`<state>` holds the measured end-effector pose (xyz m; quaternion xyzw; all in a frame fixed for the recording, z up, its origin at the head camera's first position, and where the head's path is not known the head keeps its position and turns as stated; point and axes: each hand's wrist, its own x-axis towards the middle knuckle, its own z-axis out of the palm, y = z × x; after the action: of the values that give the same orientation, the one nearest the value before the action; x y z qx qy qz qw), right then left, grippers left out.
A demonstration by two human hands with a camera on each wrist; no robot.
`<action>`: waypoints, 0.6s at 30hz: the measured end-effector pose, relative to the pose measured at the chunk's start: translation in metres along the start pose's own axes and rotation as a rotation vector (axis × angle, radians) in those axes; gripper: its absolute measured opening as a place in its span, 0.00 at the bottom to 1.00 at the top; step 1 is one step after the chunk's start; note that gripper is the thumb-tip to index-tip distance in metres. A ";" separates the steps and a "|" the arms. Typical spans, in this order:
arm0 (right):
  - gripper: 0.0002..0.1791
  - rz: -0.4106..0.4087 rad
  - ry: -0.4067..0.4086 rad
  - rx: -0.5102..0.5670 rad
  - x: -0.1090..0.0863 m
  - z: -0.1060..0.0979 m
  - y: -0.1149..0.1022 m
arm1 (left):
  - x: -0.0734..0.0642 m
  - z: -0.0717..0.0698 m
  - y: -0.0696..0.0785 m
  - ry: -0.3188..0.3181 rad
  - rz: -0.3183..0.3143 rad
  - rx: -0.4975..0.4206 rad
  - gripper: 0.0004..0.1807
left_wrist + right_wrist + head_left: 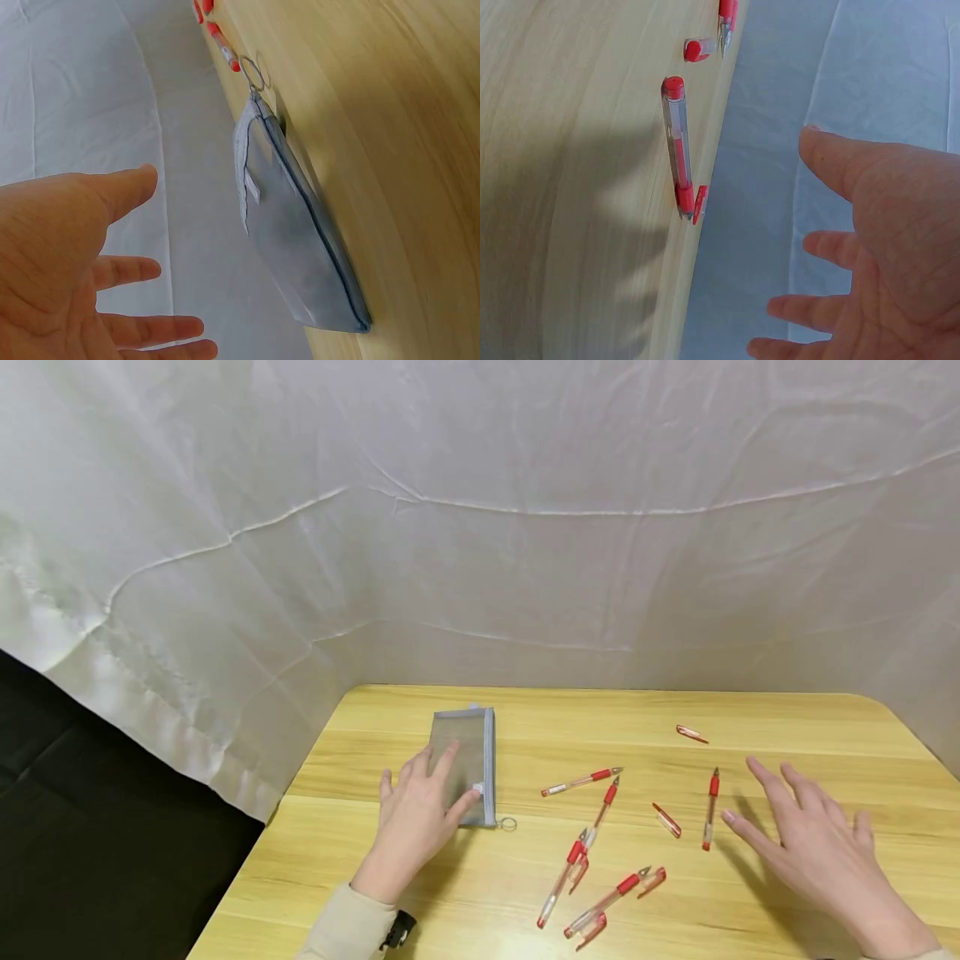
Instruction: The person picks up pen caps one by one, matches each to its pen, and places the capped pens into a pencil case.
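Observation:
A grey mesh zipper pouch (467, 739) with a key ring (507, 824) lies flat at the left of the wooden table. Over its near left part my left hand (420, 822) hovers with fingers spread; the left wrist view shows a gap between hand and pouch (289, 232). My right hand (817, 843), fingers apart and holding nothing, is held above the table at the right. Just left of it lies an uncapped red gel pen (711, 810), also seen as the nearest pen (676, 146) in the right wrist view.
Several uncapped red pens lie mid-table, among them one pen (581, 782) pointing right and another pen (607, 903) near the front. Loose red caps are scattered around, including a far cap (692, 734) and a middle cap (666, 820). A pale curtain (525, 577) hangs behind the table.

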<state>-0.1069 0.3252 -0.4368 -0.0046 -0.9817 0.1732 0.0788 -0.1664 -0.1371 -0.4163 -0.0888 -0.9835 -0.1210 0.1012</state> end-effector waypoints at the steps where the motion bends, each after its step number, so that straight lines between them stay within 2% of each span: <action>1: 0.50 0.000 -0.001 -0.001 0.000 0.000 0.000 | 0.000 0.000 0.001 0.003 0.004 0.002 0.44; 9: 0.49 -0.002 -0.027 0.003 0.001 -0.002 0.001 | -0.006 0.001 0.010 0.014 0.052 0.000 0.42; 18: 0.47 -0.002 -0.039 0.011 -0.001 -0.001 0.000 | -0.011 0.004 0.012 0.058 0.105 -0.002 0.40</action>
<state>-0.1058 0.3250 -0.4362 0.0001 -0.9821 0.1786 0.0601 -0.1543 -0.1258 -0.4202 -0.1367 -0.9740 -0.1189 0.1357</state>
